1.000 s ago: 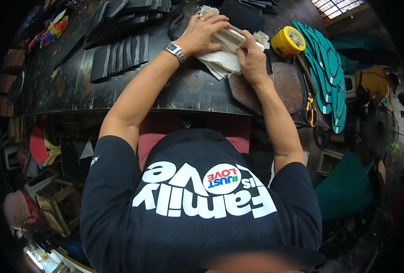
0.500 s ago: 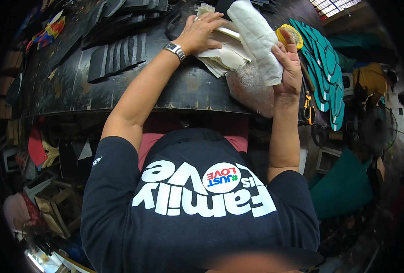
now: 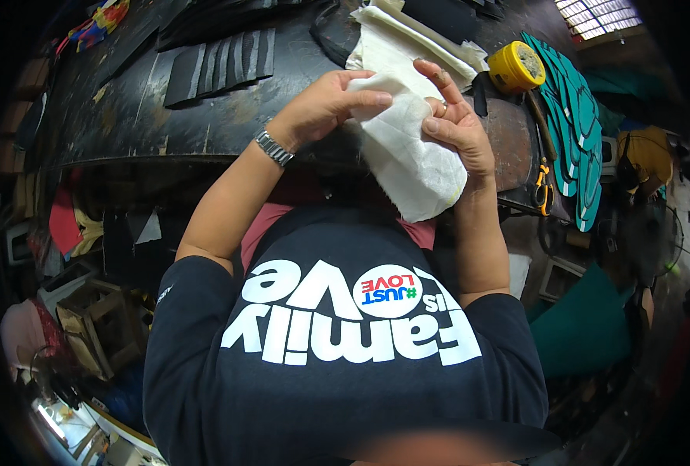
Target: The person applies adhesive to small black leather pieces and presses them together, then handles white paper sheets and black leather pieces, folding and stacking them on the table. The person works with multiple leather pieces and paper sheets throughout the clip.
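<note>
A white cloth piece (image 3: 411,175) hangs between my two hands, its rounded lower end drooping past the front edge of the black table (image 3: 139,128). My left hand (image 3: 333,105), with a metal watch at the wrist, pinches its upper left edge between thumb and fingers. On the opposite edge, my right hand (image 3: 461,128) grips the cloth with its thumb, and one finger stands raised. Just beyond the hands lie cream-white cloth pieces (image 3: 391,43), partly folded or rolled and overlapped by the held cloth.
A yellow tub (image 3: 508,70) stands to the right of the cloth. Past it are stacked teal cut pieces (image 3: 566,116) and orange-handled scissors (image 3: 544,190). Black strips with grey bands (image 3: 221,66) lie at left, near a larger black pile (image 3: 228,19).
My left hand has left the cream cloth pile and now holds the white cloth. My right hand has drawn that cloth nearer and lower. The clear plastic under it no longer shows.
</note>
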Available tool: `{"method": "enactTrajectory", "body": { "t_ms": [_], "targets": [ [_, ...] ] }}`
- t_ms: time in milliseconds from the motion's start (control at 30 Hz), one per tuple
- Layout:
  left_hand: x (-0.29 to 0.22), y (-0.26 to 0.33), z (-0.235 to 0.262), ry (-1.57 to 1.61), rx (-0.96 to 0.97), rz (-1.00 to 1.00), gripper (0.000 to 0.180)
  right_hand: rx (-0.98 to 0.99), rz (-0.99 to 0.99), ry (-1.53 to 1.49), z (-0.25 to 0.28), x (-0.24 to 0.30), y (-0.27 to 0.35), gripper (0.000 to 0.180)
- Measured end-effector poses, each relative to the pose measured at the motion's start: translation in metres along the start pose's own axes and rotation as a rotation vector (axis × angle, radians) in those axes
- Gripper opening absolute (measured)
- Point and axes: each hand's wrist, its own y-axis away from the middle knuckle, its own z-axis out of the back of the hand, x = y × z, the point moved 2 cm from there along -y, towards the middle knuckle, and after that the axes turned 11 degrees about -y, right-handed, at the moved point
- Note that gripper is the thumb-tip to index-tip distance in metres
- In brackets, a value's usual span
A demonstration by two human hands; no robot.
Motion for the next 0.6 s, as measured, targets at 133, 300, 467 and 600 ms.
{"method": "enactTrajectory", "body": {
  "t_ms": [133,300,467,600],
  "targets": [
    [-0.001,0.027,0.019,0.08,-0.211,-0.076,0.027,-0.161,0.044,0.148,0.001,-0.006,0.002,0.078],
    [0.002,0.045,0.038,-0.101,-0.374,-0.129,0.023,-0.164,-0.018,0.123,0.002,-0.023,0.003,0.079],
    [0.006,0.054,0.051,-0.179,-0.478,-0.138,0.024,-0.181,-0.06,0.194,0.003,-0.026,0.005,0.08],
    [0.01,0.058,0.061,-0.201,-0.517,-0.096,0.025,-0.186,-0.074,0.249,0.004,-0.026,0.008,0.078]
  ]
}}
